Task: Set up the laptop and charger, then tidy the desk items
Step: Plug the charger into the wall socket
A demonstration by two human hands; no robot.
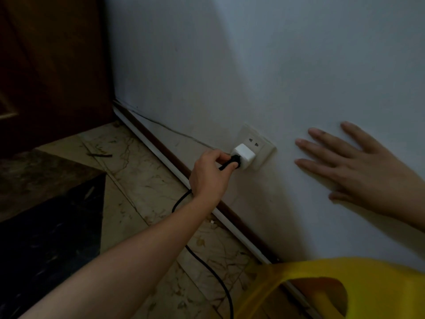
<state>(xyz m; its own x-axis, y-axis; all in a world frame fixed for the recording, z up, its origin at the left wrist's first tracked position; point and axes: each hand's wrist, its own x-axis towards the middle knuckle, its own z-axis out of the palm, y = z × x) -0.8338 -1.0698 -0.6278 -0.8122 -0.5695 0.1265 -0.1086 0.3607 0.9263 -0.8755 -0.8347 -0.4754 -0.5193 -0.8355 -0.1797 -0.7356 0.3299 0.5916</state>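
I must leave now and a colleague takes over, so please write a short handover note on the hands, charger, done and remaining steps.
Left hand pinches the black cable plug at the white charger. Right hand lies flat, open, on the wall. Cable trails over the floor. Done: charger sits in the wall socket. Left: check the plug is seated; laptop and desk out of view.

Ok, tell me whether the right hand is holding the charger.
No: the right hand rests flat on the wall; the left hand pinches the black cable at the white charger.
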